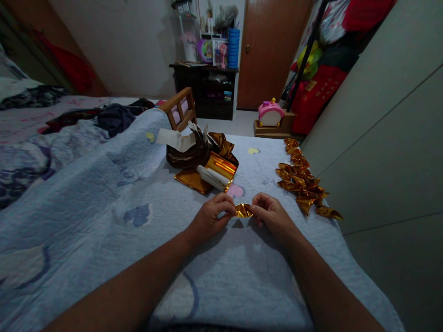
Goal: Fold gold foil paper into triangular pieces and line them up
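A small piece of shiny gold foil paper (244, 210) is stretched between my two hands, just above the bed. My left hand (212, 214) pinches its left end, and my right hand (272, 212) pinches its right end. The foil looks creased and gathered; its ends are hidden by my fingers. Beyond my hands lies a pile of gold foil sheets (223, 167) with white paper pieces (212, 177) on top. Over on the right, along the bed's edge, several folded gold foil pieces (301, 180) lie in a loose row.
A pale blue quilt (138, 258) covers the bed, with its bunched part rising on the left. Past the bed's far end are a dark cabinet (204, 92), a brown door (273, 55) and a pink toy (270, 114). A pale panelled surface (391, 152) runs close along the right.
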A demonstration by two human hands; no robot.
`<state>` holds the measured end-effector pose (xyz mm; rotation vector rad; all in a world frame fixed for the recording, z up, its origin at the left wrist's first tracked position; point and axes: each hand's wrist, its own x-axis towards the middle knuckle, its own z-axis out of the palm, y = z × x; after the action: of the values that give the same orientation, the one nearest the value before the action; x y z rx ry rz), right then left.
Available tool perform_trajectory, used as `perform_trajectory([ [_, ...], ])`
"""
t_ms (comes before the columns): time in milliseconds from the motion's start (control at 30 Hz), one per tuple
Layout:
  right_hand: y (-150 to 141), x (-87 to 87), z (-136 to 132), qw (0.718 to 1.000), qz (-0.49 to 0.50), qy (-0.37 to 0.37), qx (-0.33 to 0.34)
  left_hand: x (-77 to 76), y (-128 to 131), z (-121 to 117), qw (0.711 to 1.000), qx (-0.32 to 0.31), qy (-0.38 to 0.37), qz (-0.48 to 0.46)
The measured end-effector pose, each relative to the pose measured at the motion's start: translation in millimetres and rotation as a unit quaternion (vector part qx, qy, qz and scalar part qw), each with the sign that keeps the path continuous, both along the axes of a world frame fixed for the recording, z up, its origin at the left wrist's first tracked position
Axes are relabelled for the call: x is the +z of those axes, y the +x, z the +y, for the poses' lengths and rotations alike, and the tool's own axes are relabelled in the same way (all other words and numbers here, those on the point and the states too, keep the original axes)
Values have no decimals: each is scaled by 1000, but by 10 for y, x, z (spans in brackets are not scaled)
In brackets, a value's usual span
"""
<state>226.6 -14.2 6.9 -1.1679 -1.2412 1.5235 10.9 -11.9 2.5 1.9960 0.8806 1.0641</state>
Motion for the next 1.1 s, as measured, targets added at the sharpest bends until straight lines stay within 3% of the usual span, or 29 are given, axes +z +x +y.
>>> perform_trajectory([
  [367,-20,-37,24,999,-35,11,-8,-60,-4,1,999,4,48,11],
  [600,114,-58,106,982,-114,91,-120,-151,-17,-23,999,44,-18,11],
  [767,331,-20,176,927,-201,195,-248,-170,-11,-4,999,35,-29,22],
  [900,574,102,206,846,-280,240,-386,-169,-9,4,999,34,-28,31],
  [1000,771,187,230,788,-313,235,-476,-168,-6,11,998,27,-18,46],
  [1100,937,217,256,751,-335,188,-537,-173,-8,19,998,24,-12,60],
])
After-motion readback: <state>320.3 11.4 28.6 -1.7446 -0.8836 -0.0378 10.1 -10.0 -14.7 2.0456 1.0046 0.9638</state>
